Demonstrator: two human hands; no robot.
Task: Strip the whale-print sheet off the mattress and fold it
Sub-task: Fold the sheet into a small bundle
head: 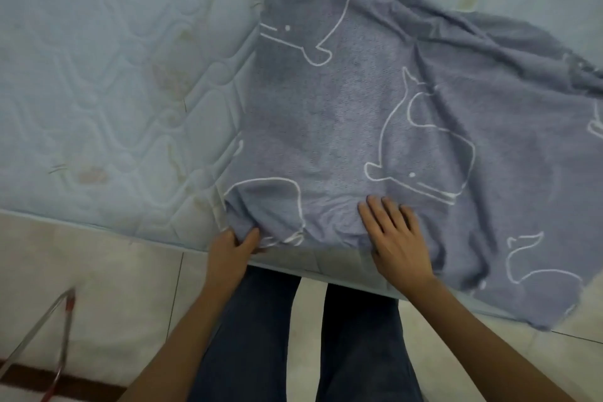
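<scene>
A: hands?
B: left hand pinches sheet corner at mattress edge. right hand flat, fingers spread, pressing sheet.
A: text?
B: whale outlines only.

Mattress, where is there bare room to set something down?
Left of the sheet, the mattress is bare from near edge to far. A smaller bare strip lies beyond the sheet, upper right. Crowded near edge: left hand grips the sheet, right hand presses it.
</scene>
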